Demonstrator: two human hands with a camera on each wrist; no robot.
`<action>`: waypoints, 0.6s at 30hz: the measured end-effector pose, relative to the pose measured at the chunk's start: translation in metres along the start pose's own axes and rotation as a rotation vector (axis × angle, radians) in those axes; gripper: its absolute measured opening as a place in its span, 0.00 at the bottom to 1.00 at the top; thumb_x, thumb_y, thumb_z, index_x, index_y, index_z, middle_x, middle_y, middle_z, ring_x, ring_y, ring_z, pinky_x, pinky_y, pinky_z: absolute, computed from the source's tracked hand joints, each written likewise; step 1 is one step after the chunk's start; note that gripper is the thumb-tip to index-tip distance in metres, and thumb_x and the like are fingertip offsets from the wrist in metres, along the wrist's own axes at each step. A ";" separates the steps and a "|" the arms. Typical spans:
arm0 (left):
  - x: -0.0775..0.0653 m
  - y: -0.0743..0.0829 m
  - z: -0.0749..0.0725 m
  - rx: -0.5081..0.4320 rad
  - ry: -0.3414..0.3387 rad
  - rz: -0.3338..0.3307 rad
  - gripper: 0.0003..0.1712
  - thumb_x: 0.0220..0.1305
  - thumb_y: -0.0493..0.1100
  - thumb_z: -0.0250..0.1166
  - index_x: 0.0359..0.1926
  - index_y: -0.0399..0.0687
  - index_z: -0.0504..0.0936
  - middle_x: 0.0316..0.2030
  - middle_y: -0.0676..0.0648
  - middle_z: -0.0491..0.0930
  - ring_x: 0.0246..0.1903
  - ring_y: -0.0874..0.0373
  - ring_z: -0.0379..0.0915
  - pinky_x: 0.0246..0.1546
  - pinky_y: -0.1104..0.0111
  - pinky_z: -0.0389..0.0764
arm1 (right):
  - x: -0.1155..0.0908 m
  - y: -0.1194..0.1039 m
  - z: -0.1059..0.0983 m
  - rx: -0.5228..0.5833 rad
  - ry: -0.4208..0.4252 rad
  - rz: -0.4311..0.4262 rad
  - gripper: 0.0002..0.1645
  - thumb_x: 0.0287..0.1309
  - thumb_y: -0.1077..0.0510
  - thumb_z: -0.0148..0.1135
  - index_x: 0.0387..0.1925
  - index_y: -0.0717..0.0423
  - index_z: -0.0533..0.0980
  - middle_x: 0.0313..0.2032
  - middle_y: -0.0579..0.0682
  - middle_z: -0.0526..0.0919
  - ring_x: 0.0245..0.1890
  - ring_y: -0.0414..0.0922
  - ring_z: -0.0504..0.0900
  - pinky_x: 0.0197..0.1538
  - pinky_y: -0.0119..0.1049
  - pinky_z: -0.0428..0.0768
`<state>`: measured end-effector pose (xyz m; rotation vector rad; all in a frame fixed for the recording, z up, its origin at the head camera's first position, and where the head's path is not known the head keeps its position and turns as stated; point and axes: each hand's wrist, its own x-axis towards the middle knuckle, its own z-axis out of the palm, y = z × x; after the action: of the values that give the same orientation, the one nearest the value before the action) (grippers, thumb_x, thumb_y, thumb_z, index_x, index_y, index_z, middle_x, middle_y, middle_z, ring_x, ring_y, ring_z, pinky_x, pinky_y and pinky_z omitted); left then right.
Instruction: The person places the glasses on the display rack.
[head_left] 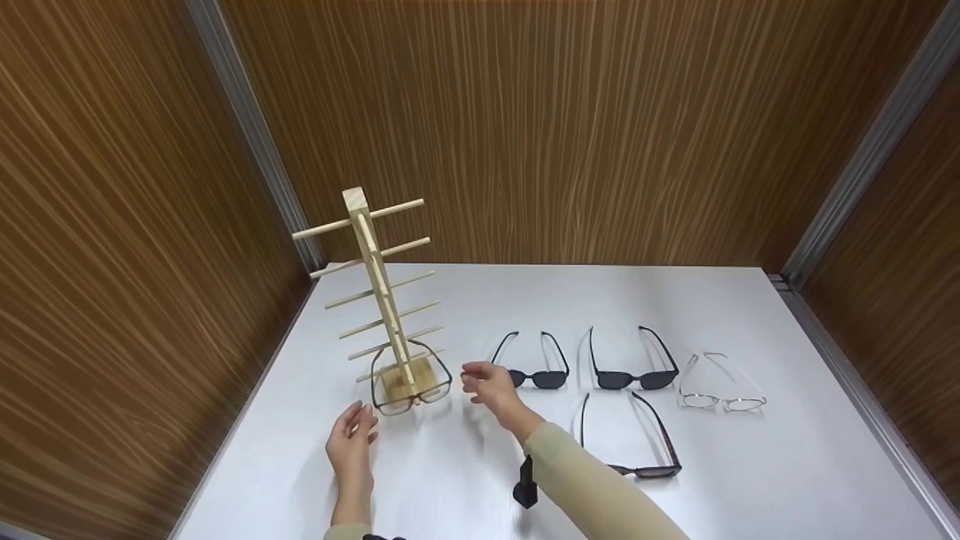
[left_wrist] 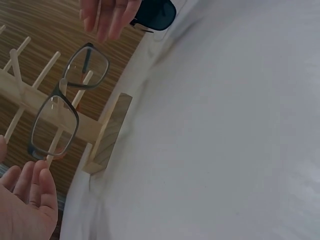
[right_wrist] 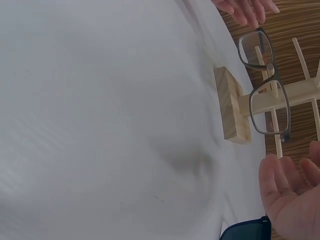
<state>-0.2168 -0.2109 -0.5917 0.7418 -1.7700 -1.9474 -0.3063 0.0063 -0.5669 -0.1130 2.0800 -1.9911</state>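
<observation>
A wooden eyewear rack (head_left: 384,292) with pegs on both sides stands at the left of the table. Eyeglasses with a dark frame and clear lenses (head_left: 435,393) sit on its low pegs, their front facing me. To the left of these eyeglasses is my left hand (head_left: 351,446), fingers loosely bent and holding nothing; in the left wrist view its fingertips are close below a frame corner. My right hand (head_left: 491,390) is on the other side, apart from the frame, with relaxed fingers and nothing in its grasp.
Two pairs of dark sunglasses (head_left: 636,380) lie right of my right hand, one partly hidden behind it. Thin-framed clear glasses (head_left: 726,403) are farther right. Another dark-framed pair (head_left: 654,472) lies nearer, partly covered by my right sleeve. Wood-grain panels (head_left: 562,135) enclose the white table.
</observation>
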 end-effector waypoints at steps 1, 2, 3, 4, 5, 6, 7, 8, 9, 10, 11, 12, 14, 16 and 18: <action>-0.001 0.000 0.001 -0.013 0.002 0.009 0.25 0.61 0.48 0.63 0.54 0.37 0.74 0.45 0.41 0.78 0.34 0.62 0.77 0.34 0.71 0.79 | 0.000 0.001 -0.002 -0.002 0.006 0.000 0.18 0.59 0.65 0.56 0.51 0.68 0.73 0.47 0.64 0.78 0.44 0.56 0.80 0.43 0.47 0.79; -0.002 0.001 0.002 -0.025 0.005 0.021 0.24 0.61 0.48 0.64 0.53 0.37 0.75 0.45 0.42 0.78 0.34 0.61 0.77 0.33 0.70 0.79 | -0.001 0.001 -0.004 0.001 0.012 0.001 0.18 0.60 0.64 0.57 0.50 0.68 0.73 0.47 0.64 0.78 0.43 0.55 0.80 0.43 0.46 0.80; -0.003 0.001 0.002 -0.031 0.007 0.032 0.24 0.61 0.48 0.63 0.53 0.37 0.75 0.44 0.42 0.78 0.34 0.60 0.77 0.33 0.70 0.79 | -0.002 0.002 -0.006 0.003 0.016 -0.001 0.18 0.60 0.63 0.57 0.51 0.68 0.73 0.47 0.64 0.78 0.43 0.55 0.80 0.43 0.47 0.79; -0.004 0.000 0.003 -0.044 0.009 0.045 0.24 0.61 0.49 0.64 0.52 0.37 0.75 0.44 0.41 0.78 0.35 0.59 0.77 0.32 0.71 0.79 | -0.003 0.003 -0.008 0.006 0.021 -0.002 0.18 0.60 0.63 0.57 0.51 0.67 0.73 0.46 0.63 0.78 0.42 0.54 0.81 0.43 0.46 0.80; -0.003 -0.003 0.004 -0.038 0.011 0.048 0.24 0.61 0.50 0.64 0.52 0.38 0.75 0.44 0.42 0.78 0.36 0.58 0.77 0.33 0.71 0.79 | -0.004 0.005 -0.010 0.010 0.025 -0.002 0.18 0.60 0.62 0.57 0.51 0.67 0.73 0.47 0.64 0.78 0.42 0.54 0.81 0.43 0.46 0.80; 0.003 -0.012 0.004 -0.053 0.005 0.061 0.24 0.61 0.50 0.64 0.52 0.38 0.76 0.44 0.42 0.78 0.36 0.57 0.77 0.32 0.71 0.79 | -0.005 0.005 -0.011 0.020 0.030 -0.001 0.18 0.60 0.62 0.57 0.51 0.67 0.73 0.47 0.64 0.78 0.42 0.54 0.81 0.43 0.46 0.80; 0.008 -0.021 0.004 -0.058 0.010 0.067 0.25 0.60 0.51 0.64 0.52 0.39 0.76 0.44 0.42 0.78 0.36 0.57 0.77 0.32 0.72 0.79 | -0.006 0.006 -0.013 0.026 0.035 -0.002 0.18 0.61 0.62 0.57 0.51 0.67 0.73 0.47 0.64 0.78 0.42 0.53 0.81 0.43 0.46 0.80; 0.014 -0.031 0.005 -0.053 0.016 0.075 0.25 0.60 0.52 0.64 0.52 0.41 0.76 0.44 0.42 0.78 0.37 0.56 0.77 0.32 0.72 0.79 | -0.008 0.007 -0.015 0.031 0.040 -0.004 0.18 0.60 0.62 0.58 0.51 0.67 0.73 0.47 0.64 0.78 0.41 0.53 0.81 0.43 0.46 0.80; 0.022 -0.043 0.005 -0.043 0.022 0.083 0.26 0.59 0.54 0.64 0.51 0.42 0.76 0.44 0.43 0.78 0.37 0.56 0.77 0.31 0.73 0.79 | -0.009 0.008 -0.016 0.035 0.047 -0.004 0.19 0.60 0.61 0.58 0.51 0.67 0.73 0.47 0.64 0.79 0.41 0.53 0.81 0.43 0.46 0.80; 0.029 -0.055 0.006 -0.044 0.024 0.095 0.26 0.58 0.56 0.64 0.51 0.42 0.77 0.43 0.43 0.78 0.36 0.57 0.77 0.31 0.74 0.79 | -0.010 0.008 -0.017 0.039 0.054 -0.003 0.19 0.60 0.61 0.58 0.51 0.67 0.74 0.46 0.63 0.79 0.40 0.52 0.81 0.43 0.46 0.80; 0.035 -0.064 0.006 -0.036 0.029 0.098 0.26 0.58 0.56 0.64 0.51 0.44 0.77 0.43 0.45 0.78 0.36 0.58 0.77 0.31 0.74 0.78 | -0.011 0.009 -0.019 0.045 0.057 -0.002 0.19 0.60 0.61 0.58 0.51 0.67 0.73 0.46 0.63 0.79 0.40 0.52 0.81 0.43 0.46 0.80; 0.039 -0.072 0.007 -0.032 0.034 0.106 0.26 0.57 0.57 0.64 0.50 0.45 0.78 0.41 0.46 0.79 0.35 0.59 0.77 0.30 0.75 0.78 | -0.012 0.009 -0.020 0.047 0.061 -0.001 0.19 0.60 0.61 0.58 0.51 0.68 0.73 0.46 0.63 0.79 0.40 0.51 0.82 0.43 0.46 0.80; 0.039 -0.075 0.009 -0.050 0.014 0.108 0.24 0.58 0.55 0.65 0.50 0.45 0.78 0.40 0.46 0.79 0.35 0.59 0.77 0.30 0.75 0.78 | -0.014 0.009 -0.022 0.053 0.065 -0.001 0.20 0.60 0.61 0.59 0.52 0.69 0.72 0.45 0.61 0.80 0.39 0.51 0.82 0.42 0.45 0.80; 0.025 -0.060 0.012 -0.072 -0.011 0.103 0.24 0.58 0.52 0.65 0.50 0.42 0.78 0.39 0.43 0.80 0.35 0.58 0.78 0.30 0.74 0.79 | -0.017 0.009 -0.024 0.061 0.066 -0.002 0.21 0.60 0.61 0.59 0.52 0.69 0.72 0.46 0.62 0.79 0.39 0.52 0.82 0.42 0.45 0.80; 0.008 -0.039 0.016 -0.092 -0.032 0.098 0.23 0.59 0.49 0.65 0.49 0.38 0.77 0.38 0.40 0.80 0.34 0.58 0.78 0.30 0.73 0.79 | -0.019 0.009 -0.027 0.066 0.068 -0.002 0.22 0.60 0.60 0.60 0.53 0.69 0.72 0.46 0.61 0.79 0.40 0.52 0.82 0.42 0.44 0.80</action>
<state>-0.2308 -0.1991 -0.6301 0.5846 -1.6892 -1.9714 -0.2930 0.0371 -0.5722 -0.0356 2.0524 -2.0901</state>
